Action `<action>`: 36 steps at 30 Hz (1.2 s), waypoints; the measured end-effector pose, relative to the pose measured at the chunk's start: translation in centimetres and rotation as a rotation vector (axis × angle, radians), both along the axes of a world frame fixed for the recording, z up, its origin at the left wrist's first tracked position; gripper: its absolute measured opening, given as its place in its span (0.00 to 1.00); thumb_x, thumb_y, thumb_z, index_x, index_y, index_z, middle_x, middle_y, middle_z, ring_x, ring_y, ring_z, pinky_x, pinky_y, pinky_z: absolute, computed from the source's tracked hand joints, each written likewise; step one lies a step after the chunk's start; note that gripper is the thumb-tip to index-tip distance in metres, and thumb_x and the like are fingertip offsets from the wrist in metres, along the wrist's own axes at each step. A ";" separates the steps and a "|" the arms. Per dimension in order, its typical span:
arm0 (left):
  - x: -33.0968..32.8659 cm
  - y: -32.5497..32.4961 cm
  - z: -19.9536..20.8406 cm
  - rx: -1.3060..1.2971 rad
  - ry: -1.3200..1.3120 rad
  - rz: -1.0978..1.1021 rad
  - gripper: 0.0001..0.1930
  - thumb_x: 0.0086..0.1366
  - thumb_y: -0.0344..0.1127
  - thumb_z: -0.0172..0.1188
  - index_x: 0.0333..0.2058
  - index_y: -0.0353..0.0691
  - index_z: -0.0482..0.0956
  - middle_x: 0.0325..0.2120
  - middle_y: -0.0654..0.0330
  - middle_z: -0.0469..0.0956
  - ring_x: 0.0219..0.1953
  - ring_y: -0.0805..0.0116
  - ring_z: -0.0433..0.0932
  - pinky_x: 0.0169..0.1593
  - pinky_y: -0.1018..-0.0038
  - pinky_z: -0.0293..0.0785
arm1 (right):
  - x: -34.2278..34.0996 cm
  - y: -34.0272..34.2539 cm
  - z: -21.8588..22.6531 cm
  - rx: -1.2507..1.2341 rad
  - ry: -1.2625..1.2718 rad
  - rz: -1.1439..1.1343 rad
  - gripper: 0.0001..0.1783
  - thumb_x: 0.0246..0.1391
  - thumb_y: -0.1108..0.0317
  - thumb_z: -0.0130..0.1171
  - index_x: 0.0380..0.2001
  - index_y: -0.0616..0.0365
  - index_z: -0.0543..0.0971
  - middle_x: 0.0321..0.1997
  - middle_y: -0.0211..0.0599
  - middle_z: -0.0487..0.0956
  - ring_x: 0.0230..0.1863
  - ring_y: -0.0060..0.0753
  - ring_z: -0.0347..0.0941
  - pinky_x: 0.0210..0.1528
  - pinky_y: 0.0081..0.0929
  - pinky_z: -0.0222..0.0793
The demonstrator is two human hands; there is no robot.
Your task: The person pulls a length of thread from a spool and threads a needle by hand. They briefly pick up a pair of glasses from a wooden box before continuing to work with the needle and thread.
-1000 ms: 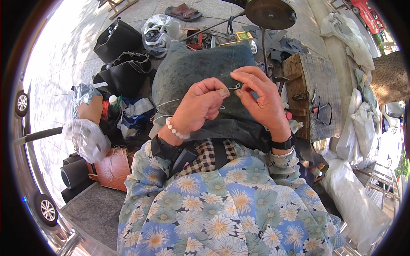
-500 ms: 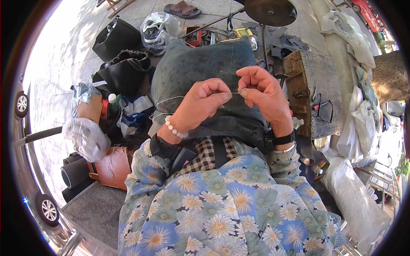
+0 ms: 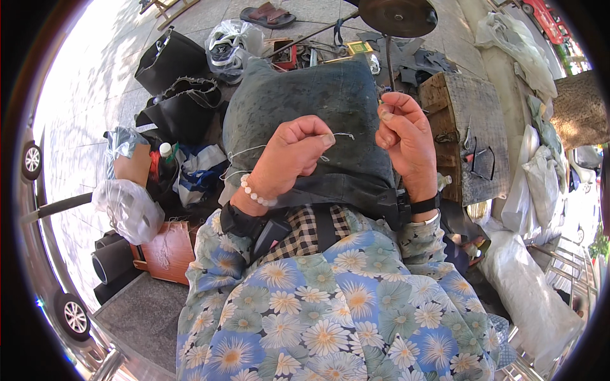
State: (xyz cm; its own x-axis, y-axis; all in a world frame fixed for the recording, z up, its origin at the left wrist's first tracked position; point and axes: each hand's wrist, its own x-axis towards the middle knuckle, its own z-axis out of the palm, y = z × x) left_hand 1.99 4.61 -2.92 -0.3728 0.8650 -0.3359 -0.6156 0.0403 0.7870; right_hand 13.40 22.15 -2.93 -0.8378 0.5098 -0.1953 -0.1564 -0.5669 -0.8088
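Note:
My left hand (image 3: 287, 159) pinches a white thread (image 3: 344, 134) between thumb and forefinger. The thread's short frayed tip pokes out past the fingertips, and its longer part loops away to the left of the wrist. To the right, apart from the thread, my right hand (image 3: 408, 132) is raised with thumb and forefinger pressed together. Whatever lies in that pinch is too small to make out. Beneath both hands spreads a worn dark-green cushion-like pad (image 3: 305, 95) over my lap.
Black open bags (image 3: 171, 60) and a bagged shoe (image 3: 225, 49) stand to the left. A wooden box (image 3: 476, 136) with glasses (image 3: 483, 164) and scissors on top is at the right. Ahead, a round metal disc (image 3: 399, 16) tops a stand among tools and leather scraps.
My right hand has moved right and slightly up, away from the left fingertips. The thread's end now sticks out free from my left hand, which has shifted slightly left.

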 end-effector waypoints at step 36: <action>-1.3 -0.4 0.1 0.096 -0.155 -0.034 0.02 0.59 0.28 0.51 0.29 0.37 0.72 0.12 0.73 0.58 0.12 0.85 0.52 0.16 0.85 0.48 | -0.1 -1.2 -0.6 0.233 -0.220 0.453 0.12 0.43 0.75 0.62 0.35 0.62 0.78 0.21 0.21 0.69 0.18 0.10 0.60 0.19 0.12 0.55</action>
State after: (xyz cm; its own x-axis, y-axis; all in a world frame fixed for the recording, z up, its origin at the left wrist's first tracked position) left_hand 0.70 4.25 -2.77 -0.2929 0.9070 -0.3026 -0.7294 -0.0073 0.6841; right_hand 13.27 20.95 -3.51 -0.9354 0.1586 -0.3160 0.2486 -0.3405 -0.9068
